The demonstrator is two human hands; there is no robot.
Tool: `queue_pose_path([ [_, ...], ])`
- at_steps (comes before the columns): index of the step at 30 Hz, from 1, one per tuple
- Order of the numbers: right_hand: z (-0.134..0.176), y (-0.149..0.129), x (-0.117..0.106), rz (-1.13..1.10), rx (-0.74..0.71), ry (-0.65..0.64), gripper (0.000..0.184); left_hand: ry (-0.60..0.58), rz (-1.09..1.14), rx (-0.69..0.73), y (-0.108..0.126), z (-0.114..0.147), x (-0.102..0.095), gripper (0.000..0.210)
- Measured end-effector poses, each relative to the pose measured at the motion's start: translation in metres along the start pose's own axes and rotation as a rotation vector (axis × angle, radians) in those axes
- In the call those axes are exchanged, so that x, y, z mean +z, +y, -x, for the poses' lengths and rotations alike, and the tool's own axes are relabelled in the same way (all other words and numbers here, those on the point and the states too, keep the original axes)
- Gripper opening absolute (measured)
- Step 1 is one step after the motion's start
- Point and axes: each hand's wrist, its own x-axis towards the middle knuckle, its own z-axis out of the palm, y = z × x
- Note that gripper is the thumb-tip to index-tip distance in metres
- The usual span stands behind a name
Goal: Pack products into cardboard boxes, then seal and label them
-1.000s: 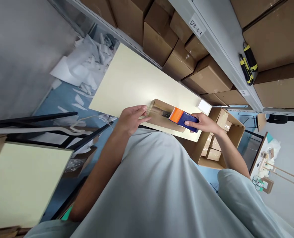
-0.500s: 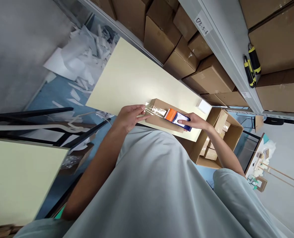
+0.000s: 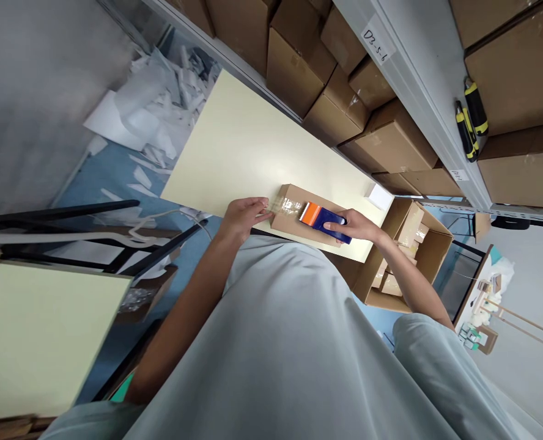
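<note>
A long brown cardboard box (image 3: 294, 226) lies on the pale yellow table (image 3: 235, 146) close to my body. My right hand (image 3: 356, 225) is wrapped round a blue and orange tape dispenser (image 3: 320, 219), held over the top of the box. From its toothed orange end, clear packing tape (image 3: 290, 208) runs along the box to its left end. There my left hand (image 3: 246, 217) pinches the loose tape end, just off the box edge, between thumb and fingers.
An open carton (image 3: 430, 263) holding several small boxes stands beyond the table's right end. A white box (image 3: 378, 197) sits at the far right corner. Shelves of cartons (image 3: 299, 64) line the far side, with utility knives (image 3: 476, 110) on the ledge. Scrap paper (image 3: 138, 116) heaps at left.
The dispenser has tilted and drawn slightly left in my right hand, and the tape now lies flatter along the box. My left hand still pinches the tape end.
</note>
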Motion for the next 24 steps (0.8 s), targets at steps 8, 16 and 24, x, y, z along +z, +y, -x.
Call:
queue_pose_path([
  [8, 0.000, 0.004, 0.004, -0.009, 0.002, -0.007, 0.062, -0.021, -0.222, 0.150, -0.032, -0.012, 0.015, 0.041],
  [16, 0.007, -0.008, 0.003, 0.009, 0.090, 0.018, 0.067, 0.015, -0.483, 0.239, -0.028, -0.004, 0.000, 0.085],
  [24, 0.005, -0.011, 0.005, 0.038, 0.155, 0.061, 0.066, -0.453, -0.650, 0.460, -0.030, 0.038, 0.008, 0.099],
])
